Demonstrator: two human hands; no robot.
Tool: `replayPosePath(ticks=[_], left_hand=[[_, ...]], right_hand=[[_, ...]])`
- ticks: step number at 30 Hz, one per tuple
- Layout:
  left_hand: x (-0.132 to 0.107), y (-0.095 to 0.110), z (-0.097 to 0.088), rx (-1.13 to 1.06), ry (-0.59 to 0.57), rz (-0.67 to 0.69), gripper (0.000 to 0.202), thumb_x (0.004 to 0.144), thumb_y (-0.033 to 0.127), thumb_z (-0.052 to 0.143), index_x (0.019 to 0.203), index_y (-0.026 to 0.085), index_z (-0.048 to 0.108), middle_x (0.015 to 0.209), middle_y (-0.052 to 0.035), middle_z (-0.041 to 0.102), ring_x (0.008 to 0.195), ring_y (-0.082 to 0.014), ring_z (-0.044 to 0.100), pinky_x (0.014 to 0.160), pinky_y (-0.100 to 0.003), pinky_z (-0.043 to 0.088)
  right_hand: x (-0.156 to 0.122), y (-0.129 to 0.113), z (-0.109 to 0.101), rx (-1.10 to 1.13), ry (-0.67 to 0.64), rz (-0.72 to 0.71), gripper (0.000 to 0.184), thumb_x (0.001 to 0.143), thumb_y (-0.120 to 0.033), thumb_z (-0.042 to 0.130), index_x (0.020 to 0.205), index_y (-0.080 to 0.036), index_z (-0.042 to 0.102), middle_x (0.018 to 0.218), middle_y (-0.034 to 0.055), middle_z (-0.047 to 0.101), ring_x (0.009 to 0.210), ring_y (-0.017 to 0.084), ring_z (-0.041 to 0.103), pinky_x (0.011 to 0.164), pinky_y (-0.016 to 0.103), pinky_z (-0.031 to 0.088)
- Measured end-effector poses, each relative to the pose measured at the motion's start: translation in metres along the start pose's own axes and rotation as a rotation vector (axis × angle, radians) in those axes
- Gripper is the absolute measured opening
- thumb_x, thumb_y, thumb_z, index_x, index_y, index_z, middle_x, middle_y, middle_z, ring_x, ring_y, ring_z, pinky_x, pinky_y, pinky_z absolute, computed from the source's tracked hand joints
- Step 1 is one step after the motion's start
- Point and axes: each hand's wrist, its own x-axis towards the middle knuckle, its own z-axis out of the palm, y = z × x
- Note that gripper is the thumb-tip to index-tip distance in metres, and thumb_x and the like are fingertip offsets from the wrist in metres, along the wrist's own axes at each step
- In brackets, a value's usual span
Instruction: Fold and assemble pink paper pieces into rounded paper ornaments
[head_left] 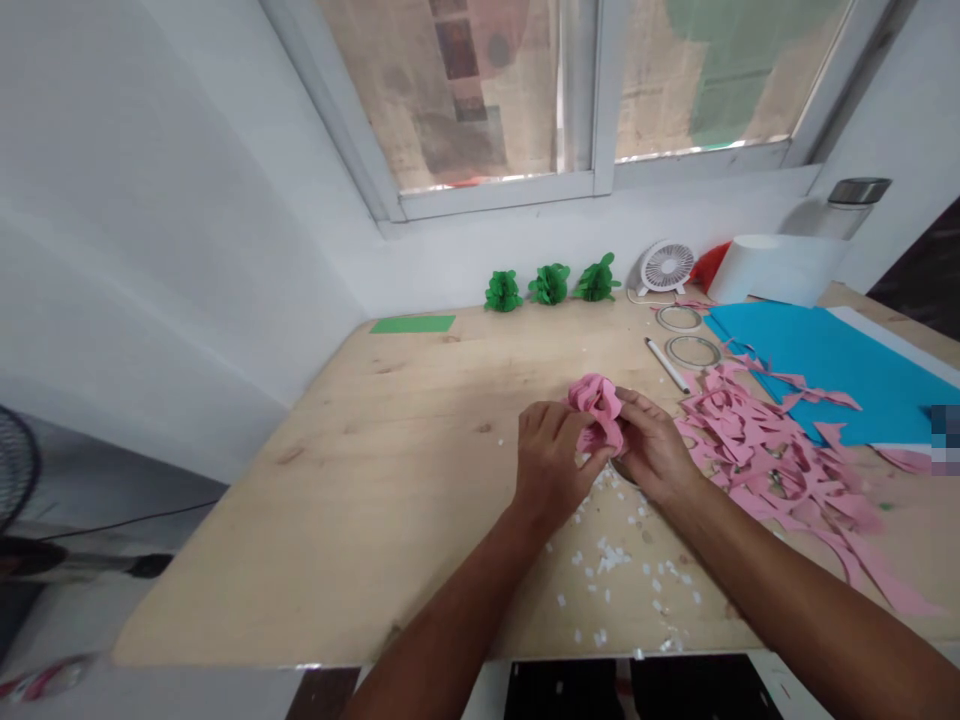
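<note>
Between my two hands is a pink paper flower [594,392] made of layered, curved cut pieces. My left hand [551,455] pinches it from the left, the thumb at its lower edge. From the right, my right hand [654,445] grips its other side with fingers closed behind it. The flower is held above the wooden table, and part of it is hidden by my fingers. Beneath my hands lie small white paper bits [611,556], scattered toward the table's front edge.
Pink paper scraps [772,450] pile up at right, partly over blue sheets [847,360]. Near them are a white marker [666,365], two tape rolls [693,351] and a small fan [666,267]. Three green paper shapes [550,284] line the wall; a green strip [412,324] lies left.
</note>
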Motion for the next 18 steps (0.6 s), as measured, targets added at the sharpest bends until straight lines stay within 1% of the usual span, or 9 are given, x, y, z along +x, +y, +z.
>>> replayPosePath(ticks=[4,8,10,14,18], left_hand=[[-0.0002,-0.0001,-0.0003,-0.001,-0.008,-0.007,0.023,0.073,0.034,0.067,0.087,0.018,0.06,0.085,-0.0069,0.061,0.085,-0.0225,0.052,0.08,-0.038,0.041],[0.0008,0.0026,-0.0031,-0.044,-0.009,0.003,0.015,0.075,0.025,0.062,0.087,0.018,0.059,0.085,-0.0066,0.06,0.085,-0.0214,0.052,0.08,-0.037,0.042],[0.0016,0.0044,-0.0048,-0.069,0.006,0.007,0.014,0.075,0.022,0.061,0.088,0.018,0.058,0.084,-0.0065,0.06,0.085,-0.0207,0.051,0.08,-0.037,0.042],[0.0021,0.0065,-0.0054,-0.088,0.053,0.026,0.018,0.073,0.024,0.063,0.089,0.017,0.057,0.086,-0.0066,0.059,0.086,-0.0204,0.051,0.081,-0.037,0.043],[0.0004,0.0066,-0.0032,-0.087,0.065,0.039,0.024,0.073,0.027,0.064,0.093,0.017,0.055,0.088,-0.0071,0.06,0.087,-0.021,0.052,0.081,-0.038,0.043]], right_hand=[[0.0,0.0003,-0.0001,-0.003,-0.006,0.003,0.019,0.058,-0.017,0.077,0.076,-0.017,0.07,0.07,0.001,0.071,0.06,0.011,0.062,0.057,0.02,0.05],[-0.0013,-0.0001,0.0015,-0.033,0.021,-0.026,0.02,0.057,-0.018,0.077,0.076,-0.017,0.069,0.067,0.0003,0.07,0.056,0.011,0.061,0.053,0.02,0.049],[-0.0015,0.0002,0.0017,-0.052,0.034,-0.05,0.019,0.057,-0.019,0.077,0.075,-0.017,0.069,0.066,-0.0004,0.07,0.053,0.01,0.059,0.051,0.02,0.048],[-0.0011,0.0016,0.0008,-0.079,0.045,-0.077,0.02,0.056,-0.019,0.077,0.074,-0.018,0.068,0.063,-0.0009,0.069,0.051,0.011,0.059,0.05,0.022,0.047],[-0.0008,0.0014,0.0001,-0.088,0.04,-0.083,0.021,0.056,-0.02,0.077,0.074,-0.018,0.067,0.064,-0.0005,0.069,0.054,0.012,0.06,0.054,0.023,0.049]])
